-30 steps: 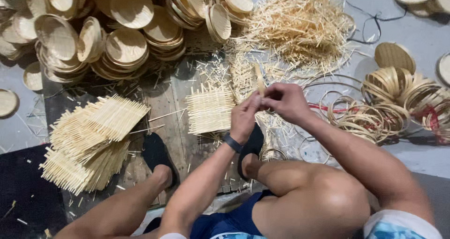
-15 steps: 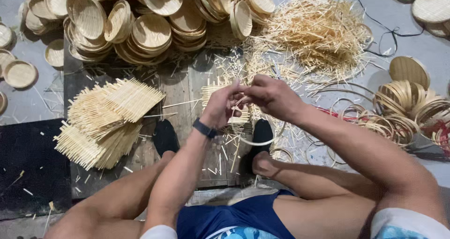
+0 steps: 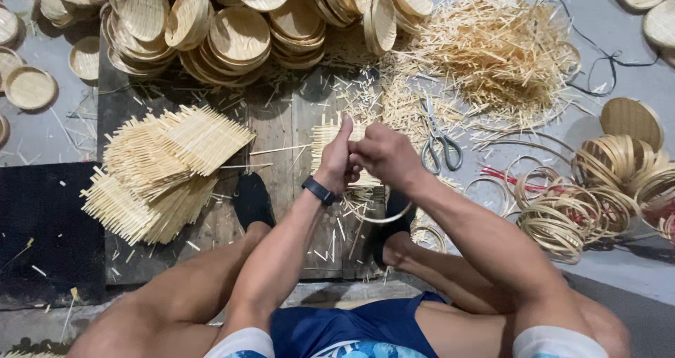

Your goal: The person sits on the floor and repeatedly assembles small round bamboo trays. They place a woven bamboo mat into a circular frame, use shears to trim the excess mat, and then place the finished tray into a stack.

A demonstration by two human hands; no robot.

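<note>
My left hand (image 3: 338,158) and my right hand (image 3: 380,153) are pressed together over a small woven bamboo mat (image 3: 330,134) on a dark wooden board (image 3: 281,126). Both hands pinch the mat's near edge. A thin bamboo ring (image 3: 383,216) curves just below my hands, and whether a hand holds it is hidden. A black watch sits on my left wrist. My two feet in black slippers rest on the board.
Piles of flat woven mats (image 3: 165,168) lie at left. Stacked round bamboo trays (image 3: 239,28) fill the back. A heap of loose splints (image 3: 492,49) lies at back right, scissors (image 3: 437,144) beside it. Coiled bamboo rings (image 3: 605,189) lie at right.
My hands have lowered onto the woven mat and drawn closer together. The view has shifted, so the scissors and the mat piles show more fully.
</note>
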